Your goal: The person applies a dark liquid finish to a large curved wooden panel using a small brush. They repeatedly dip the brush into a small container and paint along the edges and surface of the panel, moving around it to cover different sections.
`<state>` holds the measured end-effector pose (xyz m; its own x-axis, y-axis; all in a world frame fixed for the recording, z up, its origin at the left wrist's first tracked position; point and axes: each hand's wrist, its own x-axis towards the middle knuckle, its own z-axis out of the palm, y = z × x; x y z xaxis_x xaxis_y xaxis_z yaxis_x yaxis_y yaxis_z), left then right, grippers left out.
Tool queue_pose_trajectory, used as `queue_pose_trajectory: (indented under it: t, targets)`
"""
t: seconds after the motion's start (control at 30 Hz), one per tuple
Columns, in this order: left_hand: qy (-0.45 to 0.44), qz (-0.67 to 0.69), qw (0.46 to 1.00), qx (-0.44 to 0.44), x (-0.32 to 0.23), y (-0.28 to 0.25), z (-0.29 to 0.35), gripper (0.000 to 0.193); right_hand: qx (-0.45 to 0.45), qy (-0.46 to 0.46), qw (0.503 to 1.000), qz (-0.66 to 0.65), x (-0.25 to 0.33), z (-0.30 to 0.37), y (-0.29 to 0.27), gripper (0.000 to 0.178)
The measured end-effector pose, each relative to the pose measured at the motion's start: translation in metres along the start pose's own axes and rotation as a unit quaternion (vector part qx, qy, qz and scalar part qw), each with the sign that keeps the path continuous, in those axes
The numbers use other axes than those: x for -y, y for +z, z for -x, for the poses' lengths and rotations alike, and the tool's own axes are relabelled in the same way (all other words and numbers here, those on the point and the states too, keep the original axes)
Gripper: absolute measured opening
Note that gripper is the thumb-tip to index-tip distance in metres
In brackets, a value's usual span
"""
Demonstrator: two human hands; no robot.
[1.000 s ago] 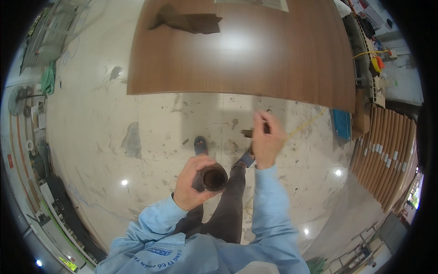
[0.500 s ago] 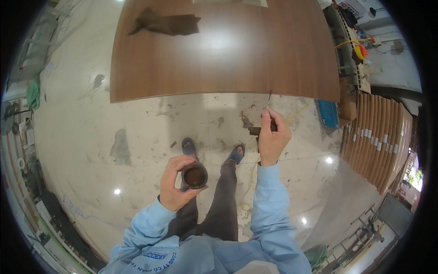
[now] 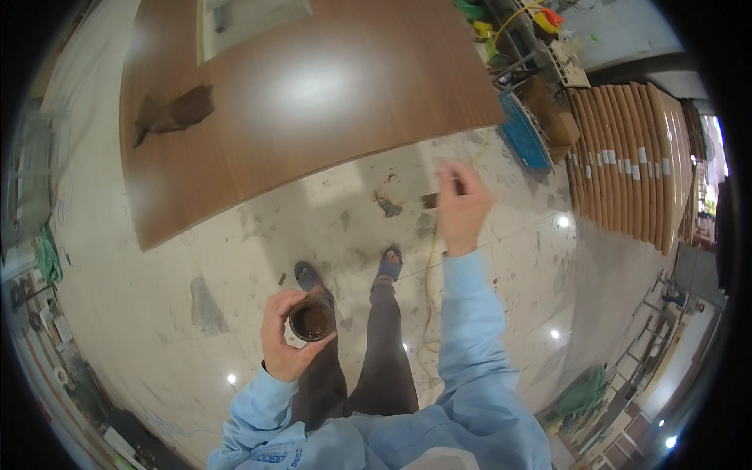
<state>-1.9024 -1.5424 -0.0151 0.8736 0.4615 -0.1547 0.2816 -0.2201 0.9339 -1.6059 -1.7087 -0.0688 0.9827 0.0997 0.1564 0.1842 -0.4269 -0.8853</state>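
Note:
My left hand [image 3: 279, 335] is wrapped round a small round jar [image 3: 312, 319] with dark brown liquid inside, held above my legs. Further forward and to the right, my right hand [image 3: 465, 205] is raised with its fingers pinched, smeared by motion. A thin, dark-tipped brush shows in that pinch in the earlier frame; now it is too blurred to make out well. In front of me lies a large brown wood-grain panel [image 3: 368, 94], its near edge beyond both hands. A crumpled dark cloth [image 3: 178, 111] rests on its left part.
A pale rectangular piece [image 3: 251, 23] lies at the panel's far side. To the right are a blue box [image 3: 523, 133], an open cardboard box [image 3: 552, 117] and a row of upright brown boards [image 3: 619, 164]. A yellow cord [image 3: 430, 290] runs along the stained floor.
My view has turned to the right, so the panel appears tilted and shifted left. My right hand has come away from the panel's near edge. The jar stays in my left hand.

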Motion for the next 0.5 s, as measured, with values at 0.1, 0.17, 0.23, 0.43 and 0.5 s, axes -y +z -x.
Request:
queue_pose_trajectory:
  t: [0.1,0.17,0.23,0.43,0.5]
  targets:
    - [0.012,-0.007,1.000,0.010,-0.009,0.010,-0.008,0.077,0.059,-0.036,0.998,-0.003,0.001,0.010,0.008,0.012]
    - [0.023,0.002,1.000,0.009,-0.014,0.014,-0.013,0.074,0.026,-0.032,0.999,0.012,-0.008,0.002,0.003,0.013]
    - [0.038,-0.033,0.999,0.017,-0.017,0.018,-0.017,0.075,-0.067,-0.022,0.997,0.033,-0.027,-0.027,-0.018,0.014]
    - [0.029,-0.030,0.999,0.026,-0.022,0.034,-0.021,0.076,-0.118,0.029,0.993,-0.003,-0.048,-0.066,-0.072,0.015]
    - [0.028,-0.025,0.999,0.032,-0.026,0.040,-0.022,0.076,-0.071,0.015,0.997,-0.003,-0.039,-0.050,-0.063,0.015]
